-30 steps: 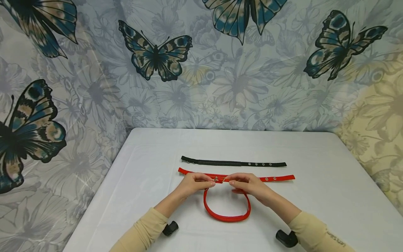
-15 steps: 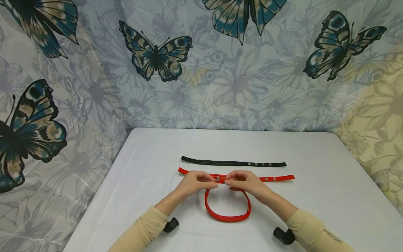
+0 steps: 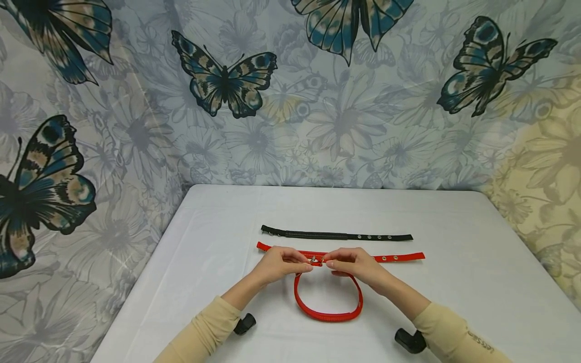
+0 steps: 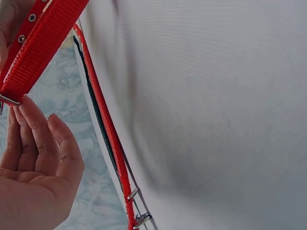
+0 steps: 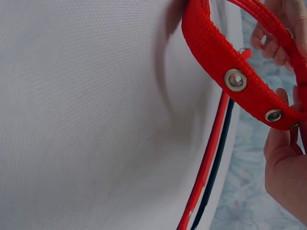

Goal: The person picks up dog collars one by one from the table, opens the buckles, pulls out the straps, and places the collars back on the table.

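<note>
In the head view a red collar [image 3: 329, 317] is bent into a loop above the white table, its ends brought together at the top. My left hand [image 3: 281, 265] pinches the end with the metal buckle [image 3: 313, 260]. Across from it, my right hand [image 3: 357, 265] grips the other end between thumb and fingers. Metal eyelets [image 5: 235, 80] run along the strap in the right wrist view. The left wrist view has a metal piece [image 4: 9, 100] at my left fingertips. Whether the strap end passes through the buckle cannot be told; fingers hide part of it.
Just behind my hands a second red collar [image 3: 401, 257] lies stretched out, partly covered by them. Farther back a black collar [image 3: 313, 235] lies parallel to it. The white table [image 3: 218, 212] meets a butterfly-patterned backdrop [image 3: 290, 131].
Both hands have drawn slightly closer together at the collar's ends, after rising a little and lowering again. The two collars lying on the table have not moved.
</note>
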`<control>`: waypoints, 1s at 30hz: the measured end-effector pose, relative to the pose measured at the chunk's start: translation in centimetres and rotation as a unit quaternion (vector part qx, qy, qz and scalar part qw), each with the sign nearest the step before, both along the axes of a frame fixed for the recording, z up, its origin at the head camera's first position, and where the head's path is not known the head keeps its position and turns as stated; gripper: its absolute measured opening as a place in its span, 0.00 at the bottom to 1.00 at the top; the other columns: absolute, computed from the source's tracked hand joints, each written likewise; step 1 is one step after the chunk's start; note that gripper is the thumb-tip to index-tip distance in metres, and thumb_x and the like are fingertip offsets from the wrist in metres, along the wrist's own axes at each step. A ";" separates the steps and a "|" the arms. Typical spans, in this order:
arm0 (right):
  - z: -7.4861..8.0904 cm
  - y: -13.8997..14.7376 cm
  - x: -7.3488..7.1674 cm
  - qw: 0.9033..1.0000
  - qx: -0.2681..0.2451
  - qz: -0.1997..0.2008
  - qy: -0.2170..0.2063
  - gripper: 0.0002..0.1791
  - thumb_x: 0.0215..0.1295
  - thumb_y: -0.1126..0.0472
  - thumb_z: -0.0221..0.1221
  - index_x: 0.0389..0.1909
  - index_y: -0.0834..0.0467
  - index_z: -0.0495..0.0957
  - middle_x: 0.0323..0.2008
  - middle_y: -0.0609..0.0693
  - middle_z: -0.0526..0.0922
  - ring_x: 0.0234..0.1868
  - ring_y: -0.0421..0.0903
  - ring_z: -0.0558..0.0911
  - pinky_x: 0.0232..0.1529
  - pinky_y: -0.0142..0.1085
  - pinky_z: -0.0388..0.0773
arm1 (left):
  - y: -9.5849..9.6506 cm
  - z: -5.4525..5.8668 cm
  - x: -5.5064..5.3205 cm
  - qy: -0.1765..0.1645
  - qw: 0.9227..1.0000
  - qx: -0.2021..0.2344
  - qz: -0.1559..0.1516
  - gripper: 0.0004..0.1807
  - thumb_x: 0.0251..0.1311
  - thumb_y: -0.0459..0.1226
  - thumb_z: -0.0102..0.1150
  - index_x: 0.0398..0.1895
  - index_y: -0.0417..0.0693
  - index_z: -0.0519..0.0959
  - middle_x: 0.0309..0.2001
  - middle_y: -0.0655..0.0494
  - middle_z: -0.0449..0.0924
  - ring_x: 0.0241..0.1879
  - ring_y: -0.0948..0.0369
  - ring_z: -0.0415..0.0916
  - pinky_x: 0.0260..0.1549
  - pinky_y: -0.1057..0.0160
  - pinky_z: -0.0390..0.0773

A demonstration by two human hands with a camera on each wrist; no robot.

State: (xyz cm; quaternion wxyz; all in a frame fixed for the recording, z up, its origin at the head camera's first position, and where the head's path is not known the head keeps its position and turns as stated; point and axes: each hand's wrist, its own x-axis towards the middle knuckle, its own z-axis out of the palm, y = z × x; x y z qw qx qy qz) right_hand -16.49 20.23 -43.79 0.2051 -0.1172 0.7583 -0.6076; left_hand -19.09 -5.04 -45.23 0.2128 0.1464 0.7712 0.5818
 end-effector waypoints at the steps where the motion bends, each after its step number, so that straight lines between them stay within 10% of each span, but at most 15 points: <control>1: 0.0 0.1 0.0 1.000 -0.001 0.005 0.003 0.19 0.68 0.57 0.61 0.52 0.66 0.79 0.49 0.65 0.79 0.51 0.62 0.77 0.50 0.43 0.80 | -0.1 -0.1 0.0 -0.001 1.000 0.000 0.000 0.12 0.51 0.46 0.73 0.35 0.51 0.87 0.31 0.56 0.86 0.33 0.59 0.82 0.41 0.51 0.79; 15: -0.5 1.4 -0.3 0.998 0.000 0.050 0.024 0.16 0.70 0.58 0.58 0.53 0.62 0.81 0.49 0.70 0.75 0.50 0.61 0.75 0.50 0.39 0.80 | -0.7 -0.9 -0.5 -0.036 0.999 0.016 0.001 0.13 0.54 0.46 0.71 0.38 0.50 0.87 0.35 0.56 0.85 0.38 0.59 0.80 0.44 0.53 0.77; 30: 1.7 6.3 1.6 0.990 0.067 -0.096 0.073 0.19 0.64 0.57 0.65 0.51 0.64 0.80 0.41 0.58 0.84 0.40 0.53 0.83 0.45 0.41 0.81 | -3.5 -0.3 0.1 -0.025 0.995 0.096 0.022 0.15 0.52 0.34 0.71 0.41 0.39 0.78 0.35 0.51 0.83 0.34 0.59 0.81 0.38 0.59 0.83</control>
